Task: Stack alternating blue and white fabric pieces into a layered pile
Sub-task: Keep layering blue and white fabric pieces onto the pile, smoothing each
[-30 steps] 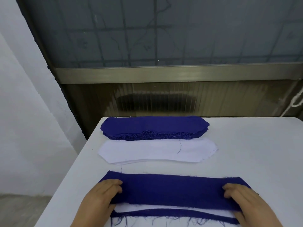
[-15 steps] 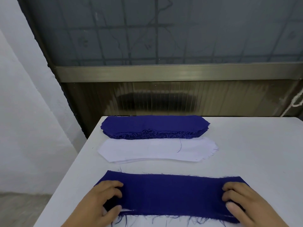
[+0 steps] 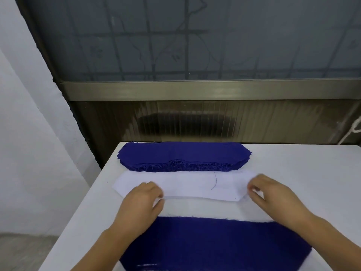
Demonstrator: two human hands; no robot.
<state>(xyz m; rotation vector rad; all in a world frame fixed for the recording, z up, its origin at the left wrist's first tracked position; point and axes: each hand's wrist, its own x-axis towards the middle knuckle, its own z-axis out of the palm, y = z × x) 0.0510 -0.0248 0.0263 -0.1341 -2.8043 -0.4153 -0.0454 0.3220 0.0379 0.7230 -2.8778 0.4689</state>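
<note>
Both hands are on the white fabric piece (image 3: 195, 185) mid-surface (image 3: 302, 173): left hand (image 3: 142, 200) pinching its near-left edge, right hand (image 3: 273, 194) looks like it's pinching the right end, a bit blurry though. Blue stack (image 3: 183, 156) sits just behind, and the layered pile (image 3: 214, 245), blue on top, lies nearest.

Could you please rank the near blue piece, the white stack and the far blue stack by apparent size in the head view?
1. Near blue piece, closest and cut off by the frame.
2-3. White stack and far blue stack look alike; unranked.
</note>
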